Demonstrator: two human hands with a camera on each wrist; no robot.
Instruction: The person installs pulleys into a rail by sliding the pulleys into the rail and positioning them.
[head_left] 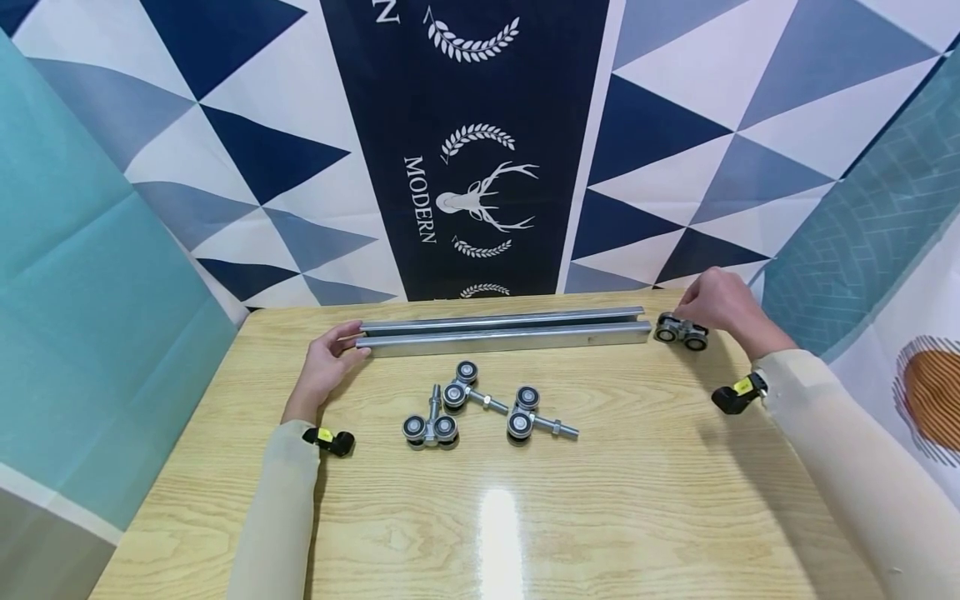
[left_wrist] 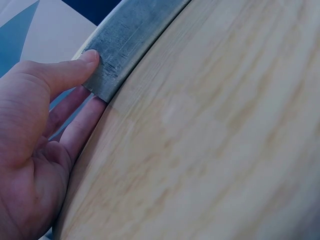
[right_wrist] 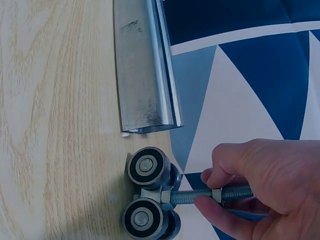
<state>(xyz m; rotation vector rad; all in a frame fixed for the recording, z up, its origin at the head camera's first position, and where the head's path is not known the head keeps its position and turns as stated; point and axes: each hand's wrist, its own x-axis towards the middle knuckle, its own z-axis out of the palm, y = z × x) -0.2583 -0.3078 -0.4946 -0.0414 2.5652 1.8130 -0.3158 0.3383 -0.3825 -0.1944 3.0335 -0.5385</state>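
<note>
A metal channel track point(head_left: 510, 333) lies across the far part of the table, its slot facing up. My left hand point(head_left: 327, 360) holds its left end, thumb on the near side wall and fingers at the end, as the left wrist view shows with the track point(left_wrist: 130, 42). Just off the track's right end, my right hand point(head_left: 722, 304) pinches a roller trolley point(head_left: 681, 332) by its threaded bolt point(right_wrist: 187, 196). The trolley's wheels point(right_wrist: 146, 166) are level with the track's open end and apart from it. In the right wrist view, thumb and fingers close around the bolt near its nut.
Three more roller trolleys with bolts lie in front of the track: a left one point(head_left: 431, 429), a middle one point(head_left: 468, 387) and a right one point(head_left: 528, 415). The wooden table point(head_left: 390, 517) meets a patterned cloth backdrop point(head_left: 480, 100) behind the track.
</note>
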